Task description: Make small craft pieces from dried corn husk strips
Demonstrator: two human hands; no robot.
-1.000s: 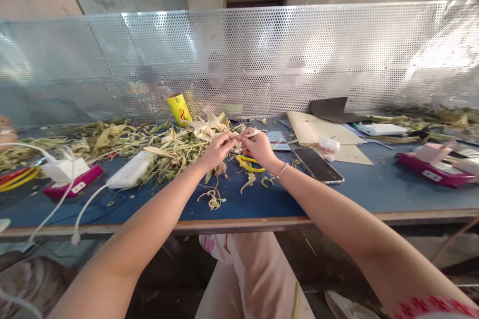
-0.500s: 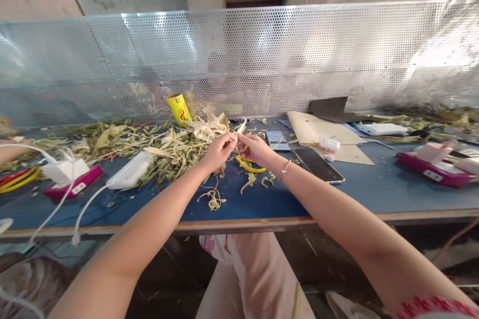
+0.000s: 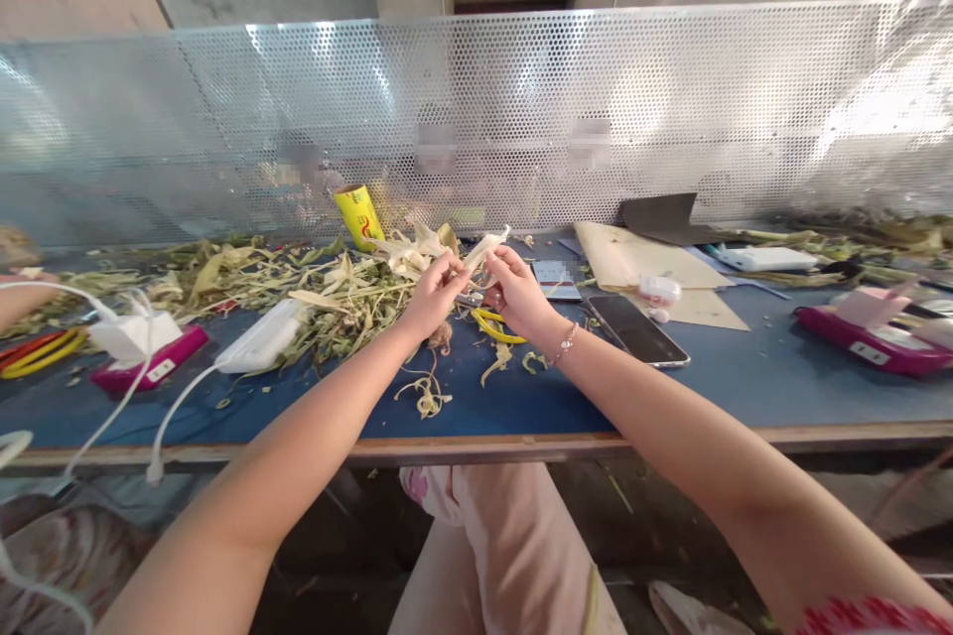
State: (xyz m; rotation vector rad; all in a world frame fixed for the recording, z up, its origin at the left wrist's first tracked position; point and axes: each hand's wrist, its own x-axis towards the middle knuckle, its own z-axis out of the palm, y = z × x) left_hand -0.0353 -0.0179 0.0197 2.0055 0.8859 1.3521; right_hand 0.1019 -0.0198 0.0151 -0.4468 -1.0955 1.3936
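A pale, dried husk-like piece (image 3: 486,248) rises between my two hands over the middle of the table. My left hand (image 3: 433,296) pinches its lower end between thumb and fingers. With bent fingers, my right hand (image 3: 519,296) grips its right side; the exact contact is partly hidden. Just behind my left hand lies a bunch of cream husks (image 3: 408,253), on a heap of dry stems and leaves (image 3: 349,303). Below my right hand are yellow loops (image 3: 495,325). Thin curled strips (image 3: 429,399) lie nearer the table edge.
A phone (image 3: 638,329), an earbud case (image 3: 659,290) and brown paper (image 3: 632,253) lie to the right. On the left are a white power bank (image 3: 260,335) and a magenta power strip (image 3: 153,367). A yellow tube (image 3: 358,218) stands before the perforated metal screen (image 3: 506,109).
My hands have moved slightly apart, my right fingers opening out and rising. More of the pale husk now shows above them, tilted to the upper right.
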